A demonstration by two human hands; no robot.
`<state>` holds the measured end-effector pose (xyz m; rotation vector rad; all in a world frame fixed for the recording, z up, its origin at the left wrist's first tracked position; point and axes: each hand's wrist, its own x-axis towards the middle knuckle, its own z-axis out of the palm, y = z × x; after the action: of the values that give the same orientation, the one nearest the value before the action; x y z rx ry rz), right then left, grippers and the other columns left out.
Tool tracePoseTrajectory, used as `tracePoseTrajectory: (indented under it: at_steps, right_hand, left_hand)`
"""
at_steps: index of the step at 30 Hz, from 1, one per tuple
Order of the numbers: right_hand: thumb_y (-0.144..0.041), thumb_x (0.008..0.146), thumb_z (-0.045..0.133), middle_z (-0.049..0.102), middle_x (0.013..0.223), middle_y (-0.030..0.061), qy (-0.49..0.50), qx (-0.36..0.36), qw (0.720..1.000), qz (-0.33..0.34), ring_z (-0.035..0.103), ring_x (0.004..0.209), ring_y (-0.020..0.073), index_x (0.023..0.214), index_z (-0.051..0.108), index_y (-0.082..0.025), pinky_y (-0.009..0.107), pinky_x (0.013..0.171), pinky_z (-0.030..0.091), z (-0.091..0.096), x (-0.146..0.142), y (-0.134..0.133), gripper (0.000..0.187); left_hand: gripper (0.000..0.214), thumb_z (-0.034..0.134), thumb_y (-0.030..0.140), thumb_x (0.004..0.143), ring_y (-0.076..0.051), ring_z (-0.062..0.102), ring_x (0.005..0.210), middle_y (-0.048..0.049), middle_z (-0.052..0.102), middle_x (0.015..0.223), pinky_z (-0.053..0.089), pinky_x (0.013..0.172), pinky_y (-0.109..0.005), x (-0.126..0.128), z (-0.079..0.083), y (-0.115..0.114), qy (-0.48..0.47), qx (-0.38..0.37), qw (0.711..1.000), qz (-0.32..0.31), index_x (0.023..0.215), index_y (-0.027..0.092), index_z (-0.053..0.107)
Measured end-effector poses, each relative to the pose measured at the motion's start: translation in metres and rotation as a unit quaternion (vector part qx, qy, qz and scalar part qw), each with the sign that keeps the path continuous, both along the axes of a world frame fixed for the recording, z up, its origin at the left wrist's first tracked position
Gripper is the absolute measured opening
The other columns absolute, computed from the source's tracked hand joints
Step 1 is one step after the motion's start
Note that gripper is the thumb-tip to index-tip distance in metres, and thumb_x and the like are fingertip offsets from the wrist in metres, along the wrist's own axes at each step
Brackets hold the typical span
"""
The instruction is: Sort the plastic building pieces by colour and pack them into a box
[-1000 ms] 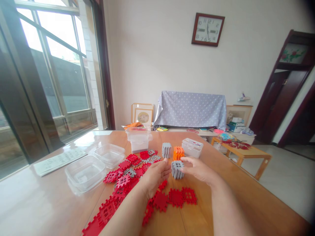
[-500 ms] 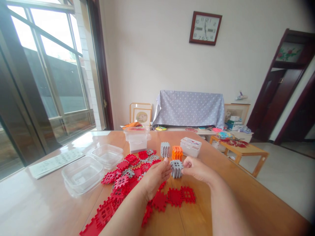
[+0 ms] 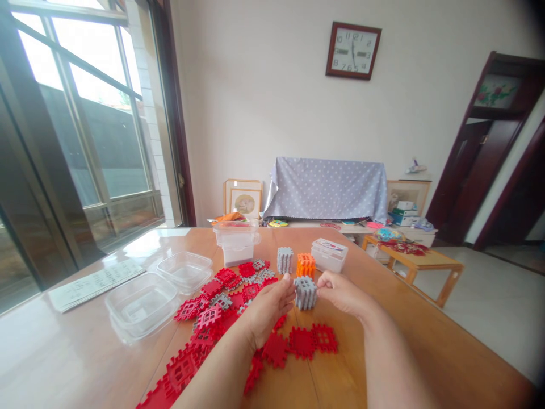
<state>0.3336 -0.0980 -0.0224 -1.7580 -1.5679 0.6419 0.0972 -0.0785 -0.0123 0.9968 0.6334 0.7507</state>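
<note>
A grey cube (image 3: 305, 292) of snapped-together plastic tiles sits between my hands just above the wooden table (image 3: 409, 341). My left hand (image 3: 268, 307) presses its fingertips against the cube's left side. My right hand (image 3: 343, 292) pinches its right side. Both hands grip it together. Behind it stand a second grey cube (image 3: 285, 260) and an orange cube (image 3: 305, 265). Several loose red tiles (image 3: 302, 342) lie below my hands, and a heap of red and grey tiles (image 3: 225, 292) spreads to the left.
Two clear plastic tubs (image 3: 142, 304) and a paper sheet (image 3: 91, 281) lie on the left of the table. A white lidded container (image 3: 237, 241) and a small white box (image 3: 328, 254) stand at the back. A low wooden side table (image 3: 421, 262) stands to the right.
My hands have closed in tighter on the grey cube, and my right fingers have shifted from reaching over it to pinching its side. The view has drifted slightly.
</note>
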Motion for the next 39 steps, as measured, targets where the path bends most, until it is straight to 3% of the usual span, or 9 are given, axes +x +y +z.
tracePoseTrajectory:
  at_steps: [9,13,15,19,22,26,29,34,39]
  right_hand:
    - [-0.027,0.076,0.058,0.055,0.063,-0.0047,0.002,0.011,1.000,-0.010,0.048,0.059,0.0131,0.081,0.062,-0.021,0.024,0.053,0.031,0.002,-0.002,0.001,0.008]
    - [-0.028,0.080,0.054,0.058,0.066,-0.0040,0.005,0.081,0.997,-0.016,0.049,0.061,0.0136,0.079,0.060,-0.021,0.024,0.056,0.034,0.013,-0.011,0.001,0.009]
    - [-0.027,0.082,0.052,0.058,0.067,-0.0038,0.010,0.128,0.992,0.002,0.050,0.062,0.0136,0.078,0.058,-0.022,0.024,0.058,0.035,0.018,-0.022,0.001,0.009]
    - [-0.028,0.085,0.051,0.056,0.063,-0.0041,0.013,0.154,0.987,0.047,0.051,0.059,0.0135,0.078,0.057,-0.023,0.024,0.055,0.034,0.025,-0.049,-0.004,0.011]
    - [-0.027,0.085,0.052,0.057,0.061,-0.0044,-0.003,0.149,0.987,0.064,0.050,0.056,0.0132,0.079,0.057,-0.023,0.024,0.053,0.033,0.026,-0.067,-0.008,0.010]
    - [-0.028,0.087,0.050,0.058,0.060,-0.0043,-0.031,0.144,0.986,0.077,0.052,0.056,0.0134,0.082,0.060,-0.023,0.024,0.053,0.032,0.027,-0.084,-0.012,0.012]
    - [-0.029,0.088,0.050,0.061,0.062,-0.0040,-0.043,0.146,0.985,0.084,0.054,0.059,0.0136,0.081,0.061,-0.024,0.024,0.055,0.032,0.028,-0.092,-0.015,0.013]
    - [-0.028,0.088,0.051,0.065,0.067,-0.0038,-0.048,0.149,0.983,0.100,0.056,0.063,0.0141,0.081,0.063,-0.025,0.024,0.057,0.033,0.030,-0.097,-0.018,0.014]
    - [-0.030,0.090,0.051,0.064,0.064,-0.0035,-0.048,0.148,0.982,0.110,0.056,0.061,0.0146,0.083,0.065,-0.025,0.025,0.059,0.034,0.027,-0.098,-0.017,0.016]
  left_hand:
    - [0.062,0.066,0.064,0.081,-0.027,0.055,0.129,-0.0166,0.059,0.140,0.039,0.110,-0.039,-0.003,0.003,0.001,0.009,0.010,1.000,0.001,0.124,0.019,0.066]
    - [0.050,0.067,0.057,0.082,-0.025,0.062,0.111,-0.0116,0.070,0.116,0.044,0.098,-0.036,-0.018,0.007,0.013,0.092,0.121,0.985,0.083,0.113,0.018,0.069]
    - [0.037,0.062,0.049,0.086,-0.024,0.063,0.097,-0.0081,0.071,0.099,0.045,0.088,-0.033,-0.029,0.008,0.023,0.192,0.209,0.949,0.135,0.104,0.017,0.069]
    - [0.013,0.057,0.029,0.084,-0.022,0.059,0.078,-0.0053,0.068,0.081,0.040,0.074,-0.031,-0.048,0.004,0.034,0.395,0.353,0.832,0.162,0.086,0.020,0.066]
    - [0.003,0.060,0.020,0.075,-0.025,0.060,0.081,-0.0060,0.066,0.077,0.038,0.078,-0.033,-0.052,0.002,0.032,0.497,0.396,0.761,0.136,0.074,0.022,0.062]
    - [0.005,0.065,0.019,0.069,-0.034,0.060,0.096,-0.0112,0.067,0.088,0.037,0.089,-0.043,-0.049,-0.001,0.023,0.547,0.436,0.706,0.113,0.072,0.021,0.062]
    - [0.012,0.068,0.018,0.066,-0.037,0.059,0.098,-0.0142,0.067,0.098,0.036,0.091,-0.048,-0.050,-0.005,0.023,0.542,0.450,0.701,0.117,0.077,0.021,0.063]
    - [0.018,0.062,0.010,0.065,-0.030,0.061,0.087,-0.0129,0.066,0.093,0.040,0.079,-0.036,-0.056,-0.009,0.030,0.511,0.448,0.725,0.113,0.080,0.021,0.062]
    - [0.010,0.062,0.018,0.069,-0.023,0.058,0.073,-0.0075,0.065,0.080,0.035,0.067,-0.030,-0.058,-0.008,0.037,0.524,0.434,0.722,0.125,0.077,0.021,0.059]
